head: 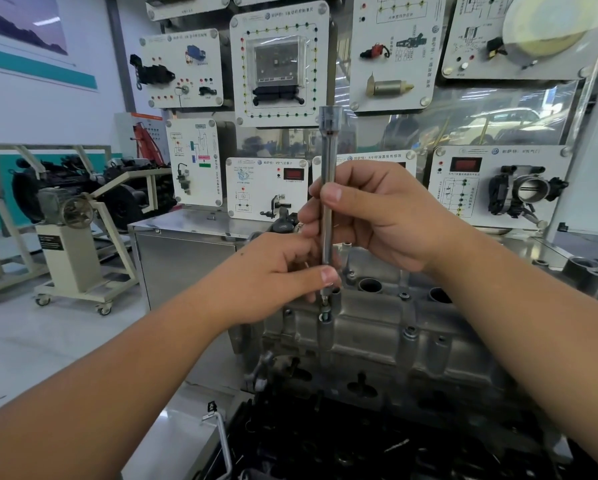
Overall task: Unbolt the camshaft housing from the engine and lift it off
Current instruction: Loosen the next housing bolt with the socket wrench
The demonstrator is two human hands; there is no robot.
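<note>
the right hand (377,216) holds the long shiny metal bar (327,188) up straight; the left hand (283,275) pinches its tip to guide it onto a bolt in the grey metal camshaft housing (394,337).

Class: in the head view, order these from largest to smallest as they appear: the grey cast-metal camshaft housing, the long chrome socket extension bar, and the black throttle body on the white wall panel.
1. Grey cast-metal camshaft housing, largest.
2. Long chrome socket extension bar and black throttle body: unsure. The bar is longer but thin, and nearer the camera.

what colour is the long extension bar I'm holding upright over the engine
Shiny silver metal, seen best in the head view: the extension bar.
</note>
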